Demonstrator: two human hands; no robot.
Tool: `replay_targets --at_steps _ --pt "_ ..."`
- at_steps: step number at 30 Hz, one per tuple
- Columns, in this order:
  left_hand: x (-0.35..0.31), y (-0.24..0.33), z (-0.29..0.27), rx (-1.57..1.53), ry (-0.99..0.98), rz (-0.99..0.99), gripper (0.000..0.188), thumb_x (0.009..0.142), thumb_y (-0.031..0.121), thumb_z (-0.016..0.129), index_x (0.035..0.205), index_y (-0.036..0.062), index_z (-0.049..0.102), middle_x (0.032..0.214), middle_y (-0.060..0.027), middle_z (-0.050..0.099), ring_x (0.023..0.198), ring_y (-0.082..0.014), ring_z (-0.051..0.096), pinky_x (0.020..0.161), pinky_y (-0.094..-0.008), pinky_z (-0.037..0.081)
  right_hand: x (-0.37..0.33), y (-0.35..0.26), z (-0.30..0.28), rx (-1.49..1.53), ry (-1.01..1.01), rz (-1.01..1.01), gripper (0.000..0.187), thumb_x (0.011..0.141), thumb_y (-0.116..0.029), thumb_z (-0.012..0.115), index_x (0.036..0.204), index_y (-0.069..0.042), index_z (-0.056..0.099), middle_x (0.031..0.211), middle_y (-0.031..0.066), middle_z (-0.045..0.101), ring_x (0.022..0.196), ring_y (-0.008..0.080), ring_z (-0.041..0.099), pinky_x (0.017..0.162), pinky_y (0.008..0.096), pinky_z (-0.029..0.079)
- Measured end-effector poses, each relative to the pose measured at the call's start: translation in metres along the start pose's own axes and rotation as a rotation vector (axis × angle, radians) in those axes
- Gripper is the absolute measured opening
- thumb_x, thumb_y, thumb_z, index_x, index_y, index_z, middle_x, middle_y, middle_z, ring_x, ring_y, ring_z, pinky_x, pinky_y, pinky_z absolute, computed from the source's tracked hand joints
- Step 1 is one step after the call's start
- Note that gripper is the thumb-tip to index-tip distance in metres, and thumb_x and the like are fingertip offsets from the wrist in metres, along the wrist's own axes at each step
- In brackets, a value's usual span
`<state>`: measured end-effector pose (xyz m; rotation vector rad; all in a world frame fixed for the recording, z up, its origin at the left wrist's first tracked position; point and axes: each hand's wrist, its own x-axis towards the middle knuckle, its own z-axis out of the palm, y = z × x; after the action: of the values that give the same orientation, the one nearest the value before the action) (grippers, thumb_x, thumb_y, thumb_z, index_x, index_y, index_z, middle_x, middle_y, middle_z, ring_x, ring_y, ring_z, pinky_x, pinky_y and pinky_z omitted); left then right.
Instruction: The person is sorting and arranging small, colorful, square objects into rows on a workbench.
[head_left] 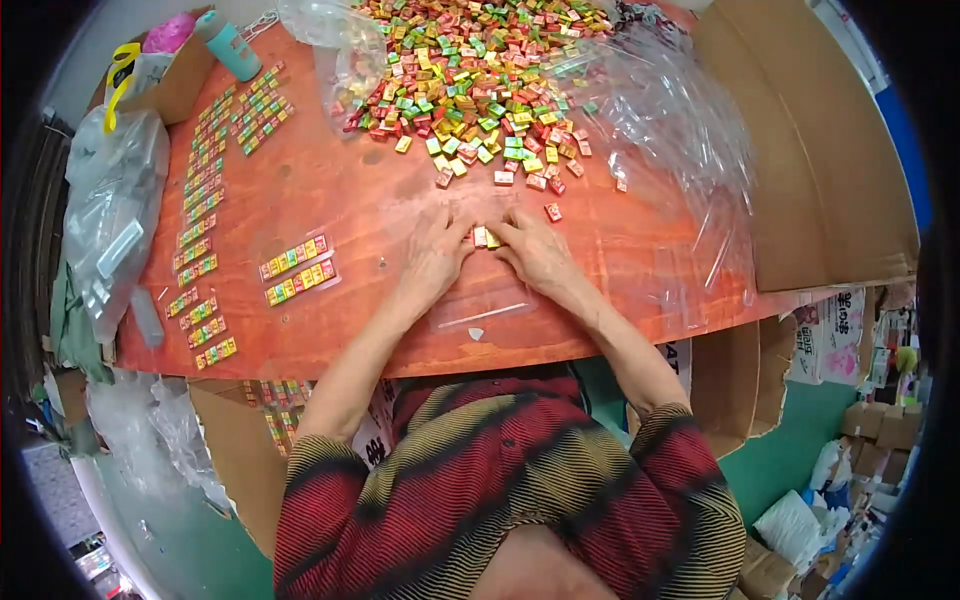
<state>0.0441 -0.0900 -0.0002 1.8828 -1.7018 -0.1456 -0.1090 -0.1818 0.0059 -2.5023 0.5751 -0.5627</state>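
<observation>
My left hand (pixel 436 246) and my right hand (pixel 536 250) meet over the middle of the red table. Between their fingertips is a short row of small coloured boxes (pixel 481 237), pressed from both ends and partly covered by the fingers. A transparent plastic sleeve (pixel 484 309) lies flat just below the hands, with a small white scrap (pixel 475 335) at its lower edge. One loose red box (pixel 553 212) sits beyond my right hand. Off to the left, two packed rows of boxes (pixel 297 270) lie side by side in transparent wrapping.
A large heap of small boxes (pixel 480 80) covers the far middle. Thin plastic film (pixel 680 130) and a cardboard carton (pixel 800 150) stand at right. Many packed rows (pixel 205 180) line the left edge, near a turquoise bottle (pixel 229 46) and a plastic bag (pixel 115 200).
</observation>
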Motion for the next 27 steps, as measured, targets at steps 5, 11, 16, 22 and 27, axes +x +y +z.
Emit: replay_targets --at_steps 5,11,16,22,27 --pt "0.001 0.003 -0.002 -0.028 -0.028 -0.047 0.025 0.073 0.013 0.064 0.098 0.0098 0.061 0.086 -0.0111 0.051 0.082 -0.0302 0.054 0.067 -0.0406 0.045 -0.001 0.002 0.002 -0.026 0.0 0.051 0.031 0.074 -0.01 0.062 0.104 -0.007 0.056 0.089 0.0109 0.051 0.086 0.0302 0.053 0.071 0.0381 0.043" --pt "-0.042 0.046 -0.024 -0.034 -0.061 -0.151 0.031 0.073 0.013 0.064 0.102 0.0068 0.057 0.087 -0.0128 0.05 0.082 -0.0305 0.053 0.068 -0.0396 0.044 -0.035 -0.029 -0.015 0.05 -0.087 0.044 0.029 0.075 -0.009 0.059 0.103 -0.006 0.053 0.09 0.0138 0.05 0.084 0.0322 0.053 0.07 0.0396 0.045" --pt "-0.081 0.043 -0.011 0.115 0.024 -0.058 0.041 0.073 0.015 0.064 0.109 0.0007 0.052 0.084 -0.0139 0.049 0.082 -0.0285 0.053 0.067 -0.0364 0.044 -0.065 -0.042 0.003 0.017 0.018 0.054 0.032 0.075 -0.007 0.06 0.106 -0.001 0.054 0.099 0.013 0.053 0.085 0.0291 0.054 0.071 0.036 0.045" --pt "-0.1 0.042 -0.004 0.365 0.085 0.095 0.049 0.072 0.023 0.065 0.111 -0.0042 0.051 0.104 -0.0174 0.054 0.084 -0.0286 0.053 0.068 -0.0366 0.042 -0.088 -0.049 0.015 -0.21 -0.026 0.011 0.049 0.075 -0.021 0.062 0.115 0.002 0.049 0.118 0.0132 0.05 0.099 0.0316 0.048 0.084 0.0423 0.037" --pt "-0.1 0.055 0.0 0.443 0.006 0.065 0.058 0.074 0.036 0.06 0.115 -0.0034 0.05 0.116 -0.0184 0.05 0.104 -0.0297 0.048 0.075 -0.042 0.039 -0.102 -0.051 0.012 -0.375 -0.162 0.118 0.073 0.075 -0.041 0.058 0.128 0.003 0.035 0.136 0.0182 0.032 0.128 0.0361 0.025 0.1 0.0575 0.018"
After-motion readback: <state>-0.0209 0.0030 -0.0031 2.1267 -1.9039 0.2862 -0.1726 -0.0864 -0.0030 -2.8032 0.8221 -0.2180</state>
